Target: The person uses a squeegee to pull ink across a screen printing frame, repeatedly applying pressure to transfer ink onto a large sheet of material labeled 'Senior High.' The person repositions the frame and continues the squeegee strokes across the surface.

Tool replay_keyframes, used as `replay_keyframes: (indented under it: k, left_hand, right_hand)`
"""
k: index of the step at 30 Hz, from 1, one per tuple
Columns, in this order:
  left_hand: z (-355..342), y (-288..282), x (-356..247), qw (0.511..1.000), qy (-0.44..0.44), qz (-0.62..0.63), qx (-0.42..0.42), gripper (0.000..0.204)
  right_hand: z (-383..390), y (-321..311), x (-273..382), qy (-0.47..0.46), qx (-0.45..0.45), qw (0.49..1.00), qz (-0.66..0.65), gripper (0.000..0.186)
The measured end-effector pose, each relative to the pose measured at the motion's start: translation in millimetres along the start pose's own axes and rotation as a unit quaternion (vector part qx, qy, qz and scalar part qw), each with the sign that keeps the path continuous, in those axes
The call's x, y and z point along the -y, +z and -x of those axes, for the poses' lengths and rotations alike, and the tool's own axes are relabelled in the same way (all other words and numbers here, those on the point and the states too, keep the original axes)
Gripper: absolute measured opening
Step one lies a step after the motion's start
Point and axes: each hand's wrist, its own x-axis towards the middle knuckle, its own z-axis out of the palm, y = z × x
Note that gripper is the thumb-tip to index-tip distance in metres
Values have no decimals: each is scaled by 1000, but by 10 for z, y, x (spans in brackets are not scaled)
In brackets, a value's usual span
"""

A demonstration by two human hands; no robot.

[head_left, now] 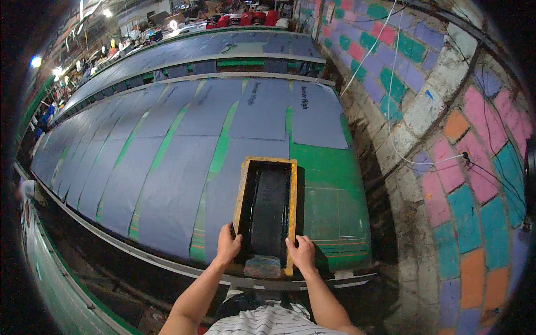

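Note:
My left hand [228,245] grips the left side of a screen-printing frame [291,201] with yellow edges and dark ink across its inside [269,206]. My right hand [301,251] is closed on the right edge of the same frame, near its lower end. The frame rests on or just over the near end of a long green table [329,195]; exact contact cannot be told. Grey-blue fabric pieces [167,184] lie in rows along that table, some at the far side with dark printing [304,100].
A second long table [195,53] with fabric runs behind. A painted block wall [463,201] stands at the right, with hanging white cords [413,159]. A green metal edge [50,251] runs at the lower left. Red bundles and clutter [240,19] sit at the back.

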Motion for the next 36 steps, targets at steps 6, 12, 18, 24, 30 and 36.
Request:
replay_keyframes:
  k: [6, 12, 18, 24, 30, 36]
  left_hand:
    - [-10, -40, -79, 1000, 1, -30, -4, 54]
    - [-48, -45, -90, 1000, -25, -18, 2, 51]
    - [-72, -27, -11, 999, -1, -42, -12, 50]
    - [-59, -42, -142, 998, 10, -59, -18, 50]
    - [-55, -28, -146, 1000, -8, -21, -17, 49]
    - [-51, -36, -119, 1000, 2, 6, -19, 50]
  right_hand:
    - [-5, 9, -42, -21, -5, 1000, -4, 53]
    - [-41, 71, -129, -24, -4, 1000, -5, 50]
    - [-37, -5, -17, -36, 0, 999, -17, 47]
    - [-32, 23, -24, -49, -24, 999, -7, 48]
    - [-7, 48, -37, -70, -35, 997, 5, 49]
    - [-15, 45, -37, -65, -15, 997, 27, 41]
